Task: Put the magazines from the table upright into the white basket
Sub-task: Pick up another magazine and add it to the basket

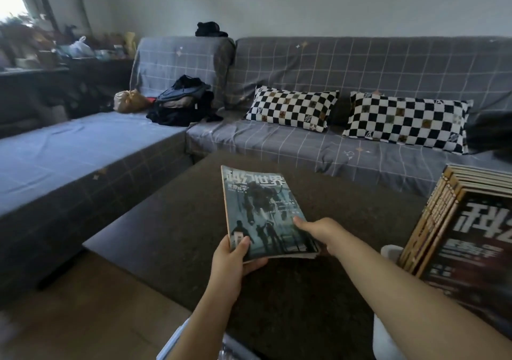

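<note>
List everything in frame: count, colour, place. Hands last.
held magazines: small stack, exact count unclear, teal-blue cover on top, above the table at centre
upright magazines: a row, count unclear, dark front cover, yellow-orange spines, in the basket at right
white basket: one, white, right edge, mostly hidden
table: one, dark brown, centre foreground
sofa: one, L-shaped, grey grid cover, behind the table
checkered pillows: two, black and white, on the sofa seat
clothes pile: one, dark, sofa corner
beige bag: one, left of the pile
left hand: grips the stack's near left corner
right hand: grips the stack's near right edge
</note>
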Available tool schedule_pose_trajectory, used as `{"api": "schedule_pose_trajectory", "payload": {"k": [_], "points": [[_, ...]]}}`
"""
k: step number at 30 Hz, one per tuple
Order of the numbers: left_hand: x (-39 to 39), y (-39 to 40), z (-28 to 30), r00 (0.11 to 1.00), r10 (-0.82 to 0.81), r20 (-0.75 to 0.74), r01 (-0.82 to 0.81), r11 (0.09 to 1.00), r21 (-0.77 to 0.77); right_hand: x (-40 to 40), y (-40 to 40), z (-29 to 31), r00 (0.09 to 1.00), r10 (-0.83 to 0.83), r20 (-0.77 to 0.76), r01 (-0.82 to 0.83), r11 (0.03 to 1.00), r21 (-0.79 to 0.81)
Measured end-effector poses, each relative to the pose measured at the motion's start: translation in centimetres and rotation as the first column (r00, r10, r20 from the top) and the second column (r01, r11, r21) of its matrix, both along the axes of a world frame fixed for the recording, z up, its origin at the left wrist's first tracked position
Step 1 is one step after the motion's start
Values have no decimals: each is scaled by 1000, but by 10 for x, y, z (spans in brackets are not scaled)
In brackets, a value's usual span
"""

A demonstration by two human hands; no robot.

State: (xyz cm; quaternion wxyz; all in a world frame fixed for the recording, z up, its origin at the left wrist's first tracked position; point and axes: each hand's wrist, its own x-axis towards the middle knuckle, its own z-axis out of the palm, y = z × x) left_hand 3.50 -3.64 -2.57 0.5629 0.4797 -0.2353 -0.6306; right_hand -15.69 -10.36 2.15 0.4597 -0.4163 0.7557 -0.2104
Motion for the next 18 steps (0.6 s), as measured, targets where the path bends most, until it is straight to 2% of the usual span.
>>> {"api": "schedule_pose_trajectory", "payload": {"k": [3,8,14,18], "points": [[19,36,13,999,-28,-34,24,993,-111,3,32,18,989,59,135,-52,997,-48],[21,87,54,994,-104,17,105,964,-244,-9,96,57,938,119,327,-27,962,-273],[-5,134,95,979,-185,87,204,920,-334,-47,173,93,930,149,336,24,887,-460],[-29,158,109,954,-237,184,291,880,-374,-76,218,105,904,110,413,147,827,-542]]}}
